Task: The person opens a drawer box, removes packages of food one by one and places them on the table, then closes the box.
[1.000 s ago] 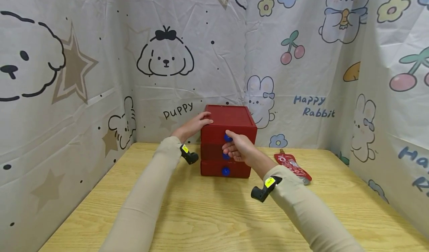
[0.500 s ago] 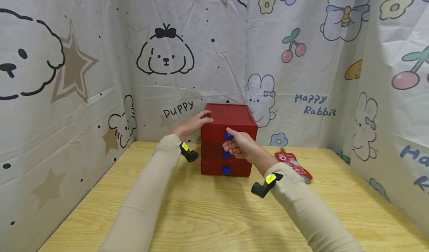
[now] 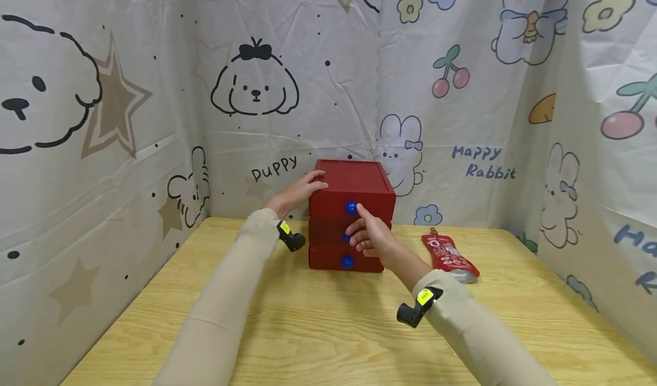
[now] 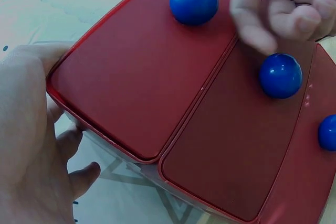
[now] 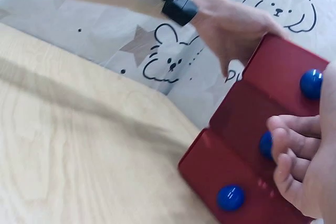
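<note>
A red three-drawer box with round blue knobs stands on the table. My left hand rests on its upper left corner, with some fingers on the top edge. In the left wrist view the other fingers lie down along the box's left side. My right hand is in front of the drawers, thumb beside the top knob and fingers loosely bent, holding nothing. Those fingers partly cover the middle knob in the right wrist view. The bottom knob shows fully below.
A red pouch with a spout lies on the wooden table, right of the box. A white curtain printed with cartoon animals surrounds the table at the back and both sides.
My right hand has drawn back slightly to the right and down from the top knob, leaving that knob in plain sight. My left hand stays on the box corner.
</note>
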{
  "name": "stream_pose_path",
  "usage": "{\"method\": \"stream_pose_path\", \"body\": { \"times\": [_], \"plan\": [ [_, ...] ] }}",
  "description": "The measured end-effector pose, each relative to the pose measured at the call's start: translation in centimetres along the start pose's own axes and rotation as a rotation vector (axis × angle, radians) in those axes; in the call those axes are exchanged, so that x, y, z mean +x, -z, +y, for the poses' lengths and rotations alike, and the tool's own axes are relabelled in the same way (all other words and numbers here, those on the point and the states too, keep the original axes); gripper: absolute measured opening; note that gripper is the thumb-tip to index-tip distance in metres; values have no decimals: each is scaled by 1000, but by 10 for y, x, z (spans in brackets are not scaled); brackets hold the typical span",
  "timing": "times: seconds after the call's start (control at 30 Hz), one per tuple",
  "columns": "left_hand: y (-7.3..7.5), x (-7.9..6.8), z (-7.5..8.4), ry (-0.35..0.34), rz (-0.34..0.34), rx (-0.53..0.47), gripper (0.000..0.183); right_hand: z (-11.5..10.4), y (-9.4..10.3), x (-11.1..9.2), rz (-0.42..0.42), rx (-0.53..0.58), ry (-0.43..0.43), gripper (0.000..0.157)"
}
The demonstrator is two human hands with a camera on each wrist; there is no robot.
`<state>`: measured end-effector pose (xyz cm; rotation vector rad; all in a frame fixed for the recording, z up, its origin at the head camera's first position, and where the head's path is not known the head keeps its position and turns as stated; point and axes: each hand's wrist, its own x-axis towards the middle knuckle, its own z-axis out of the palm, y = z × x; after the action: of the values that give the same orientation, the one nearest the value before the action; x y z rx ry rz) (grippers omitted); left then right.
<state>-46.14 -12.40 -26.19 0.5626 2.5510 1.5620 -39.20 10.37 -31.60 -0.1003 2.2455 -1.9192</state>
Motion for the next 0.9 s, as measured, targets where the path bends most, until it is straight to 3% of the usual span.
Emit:
{"method": "stream_pose_path", "body": {
  "times": [0.2, 0.47, 0.63, 0.9],
  "plan": [
    [1, -3, 5, -7, -11, 8, 66, 25, 6, -4, 65, 23, -57, 72],
    [0, -2, 0, 1, -14, 14, 67, 40, -4, -1, 15, 113, -133, 75],
    [0, -1, -1, -7, -8, 31, 67, 43, -14, 4, -10, 184, -147, 78],
    [0, -1, 0, -11, -11, 30, 67, 42, -31, 10, -8, 346, -108, 67]
  ]
}}
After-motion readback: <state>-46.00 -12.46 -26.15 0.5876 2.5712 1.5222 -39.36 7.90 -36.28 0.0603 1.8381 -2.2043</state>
